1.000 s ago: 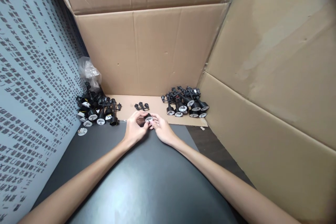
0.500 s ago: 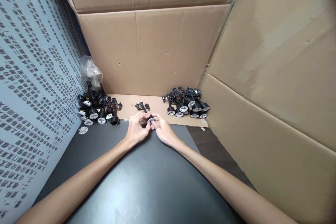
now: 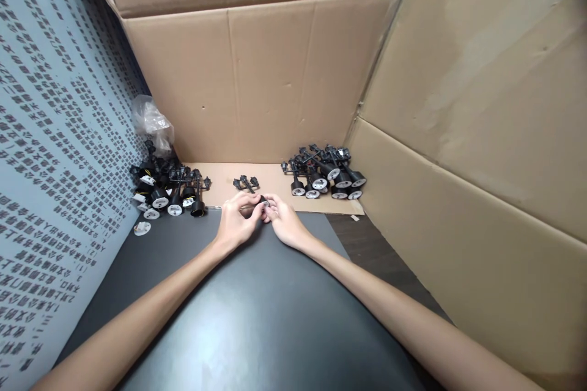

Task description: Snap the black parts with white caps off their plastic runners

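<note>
Both hands together at centre, left hand [image 3: 236, 223] and right hand [image 3: 285, 224] meeting at the fingertips on a small round part [image 3: 263, 201]. Fingers cover most of it: black body, a bit of white face showing. Can't tell from this view exactly how it sits in the grip, or whether it's joined to anything.

Handling note: part is tiny, so a fingertip pinch from both sides looks right. Keep the wrists low and steady, with the part clear of the black mat [image 3: 257, 330]. Any twist or pull should be small and controlled, since a slip could lose it among similar parts.

Location: part is between the hands, right at the fingertips, just short of the near edge of a cardboard sheet [image 3: 215, 180]. Small black cluster [image 3: 245, 183] lies just beyond the hands. Left pile [image 3: 160, 192] of black fittings with white faces sits off beyond the left hand, right pile [image 3: 323, 174] beyond the right. Loose white disc [image 3: 142, 228] lies by the left pile. Clear plastic bag [image 3: 153, 125] sits behind that pile.
</note>
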Available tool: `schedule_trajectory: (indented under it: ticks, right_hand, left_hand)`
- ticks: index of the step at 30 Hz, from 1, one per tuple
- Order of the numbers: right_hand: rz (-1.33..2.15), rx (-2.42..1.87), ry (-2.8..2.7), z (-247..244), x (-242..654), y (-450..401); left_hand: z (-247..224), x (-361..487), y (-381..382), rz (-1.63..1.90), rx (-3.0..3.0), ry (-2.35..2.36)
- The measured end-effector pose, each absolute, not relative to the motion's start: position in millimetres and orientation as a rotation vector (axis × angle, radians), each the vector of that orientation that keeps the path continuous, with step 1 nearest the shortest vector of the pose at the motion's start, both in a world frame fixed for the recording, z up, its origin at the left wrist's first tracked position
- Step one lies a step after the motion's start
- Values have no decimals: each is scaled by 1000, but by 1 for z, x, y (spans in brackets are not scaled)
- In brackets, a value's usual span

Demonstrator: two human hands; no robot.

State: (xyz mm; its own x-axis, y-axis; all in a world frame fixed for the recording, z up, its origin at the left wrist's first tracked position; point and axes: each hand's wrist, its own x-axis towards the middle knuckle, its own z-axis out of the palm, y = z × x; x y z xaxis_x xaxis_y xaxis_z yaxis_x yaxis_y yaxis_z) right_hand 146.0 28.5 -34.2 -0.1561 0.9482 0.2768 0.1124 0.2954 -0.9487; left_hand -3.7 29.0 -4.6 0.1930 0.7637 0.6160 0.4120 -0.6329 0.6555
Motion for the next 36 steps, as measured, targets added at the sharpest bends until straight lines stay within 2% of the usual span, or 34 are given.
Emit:
schedule_trajectory:
  ticks: [8,19,28,36]
  right_hand:
    - [1089,-995,-1526,-32,148,29]
    - [1158,-921,-1425,-33,147,30]
    - [1247,-860,-1336,-24,147,23]
    - [1155,-897,-1317,-15,146,16]
  left_hand:
    - [-8,-8,33,1389,2160,1134]
    - [1,-10,31,1464,2489,983]
    - [3,-8,28,1577,2335,972]
    - [1,-5,24,1579,2252,963]
